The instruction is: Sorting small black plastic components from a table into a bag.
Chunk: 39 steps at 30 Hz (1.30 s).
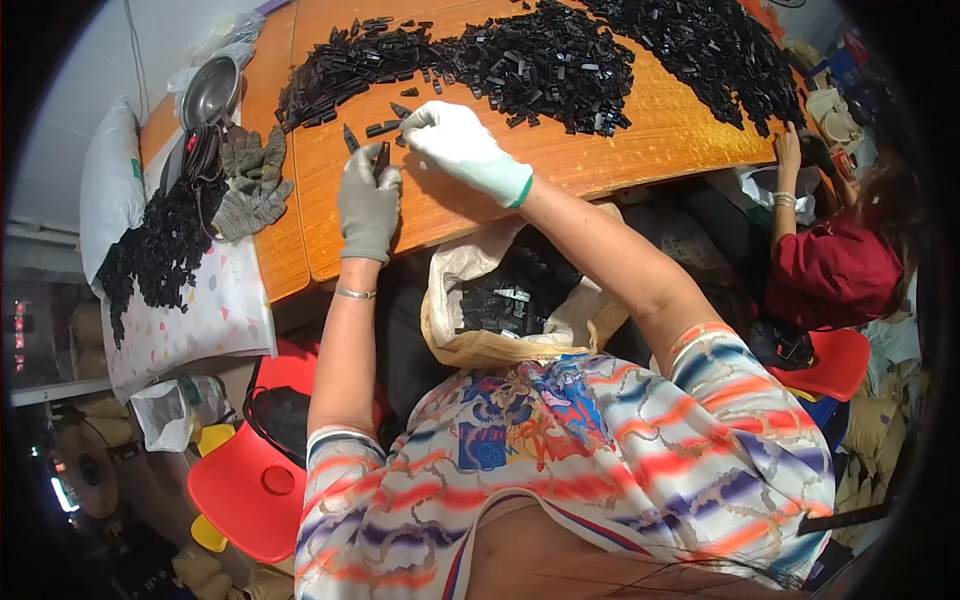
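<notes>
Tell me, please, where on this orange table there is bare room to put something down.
The orange table is bare along its near edge, between the big heap of black plastic pieces and the edge, right of the right hand. A smaller bare patch lies below the left hand. The far side is crowded with pieces; the left strip holds grey gloves.

The table (660,130) is orange wood, heaped with glossy black plastic pieces (545,60); one glove (368,205) is plain grey, the other glove (465,150) white with a green cuff band. The blouse (600,450) is white, streaked with orange and purple stripes around a blue printed patch, and the sack (470,345) is tan. A red stool (250,490) stands by a white cloth (215,310) speckled with small coloured triangles, and the person (835,270) nearby wears dark red.
</notes>
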### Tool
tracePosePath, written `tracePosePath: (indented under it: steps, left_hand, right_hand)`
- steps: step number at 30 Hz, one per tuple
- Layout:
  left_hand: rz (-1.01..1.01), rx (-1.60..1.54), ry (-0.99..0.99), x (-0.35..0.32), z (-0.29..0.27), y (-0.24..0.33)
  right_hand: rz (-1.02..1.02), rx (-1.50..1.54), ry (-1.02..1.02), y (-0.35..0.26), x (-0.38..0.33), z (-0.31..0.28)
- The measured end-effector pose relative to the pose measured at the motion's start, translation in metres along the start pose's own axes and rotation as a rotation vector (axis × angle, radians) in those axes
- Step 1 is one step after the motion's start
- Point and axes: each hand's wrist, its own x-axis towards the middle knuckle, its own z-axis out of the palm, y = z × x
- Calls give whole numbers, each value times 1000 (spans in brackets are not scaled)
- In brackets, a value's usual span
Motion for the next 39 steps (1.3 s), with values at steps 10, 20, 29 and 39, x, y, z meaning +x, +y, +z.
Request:
tracePosePath:
  steps: [10,20,29,39]
  left_hand:
    - [-600,-1101,-358,-11,-5,31]
    - [-658,-1402,-226,-11,11,28]
    - [-578,-1305,-190,-16,3,37]
    - [-581,-1143,-119,-16,0,41]
  right_hand:
    - [-92,-117,217,18,1,14]
    - [-168,-46,273,19,0,10]
    - [-174,32,168,12,-4,11]
    - [-193,15,120,17,-2,15]
